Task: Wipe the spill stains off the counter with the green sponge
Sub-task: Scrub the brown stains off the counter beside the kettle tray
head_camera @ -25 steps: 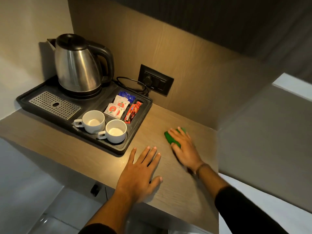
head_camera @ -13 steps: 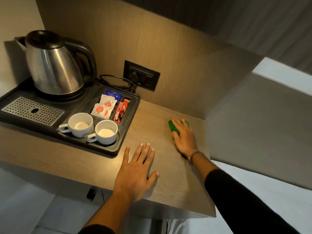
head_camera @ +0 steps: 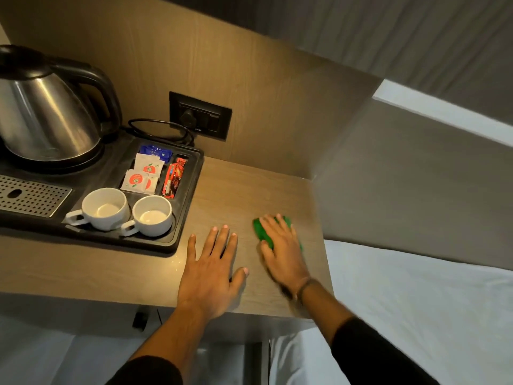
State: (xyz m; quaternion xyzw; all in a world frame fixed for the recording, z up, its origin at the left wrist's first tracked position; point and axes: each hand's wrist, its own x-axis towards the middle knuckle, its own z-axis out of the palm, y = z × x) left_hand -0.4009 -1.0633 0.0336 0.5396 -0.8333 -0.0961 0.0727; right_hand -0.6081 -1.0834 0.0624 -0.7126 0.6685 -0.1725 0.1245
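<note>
The right hand [head_camera: 281,247] presses flat on the green sponge [head_camera: 262,232] (fingers extended); the left hand [head_camera: 211,269] lies open, holding nothing, on the counter [head_camera: 249,187].

Green sponge [head_camera: 261,229] flat on counter [head_camera: 244,190]
</note>
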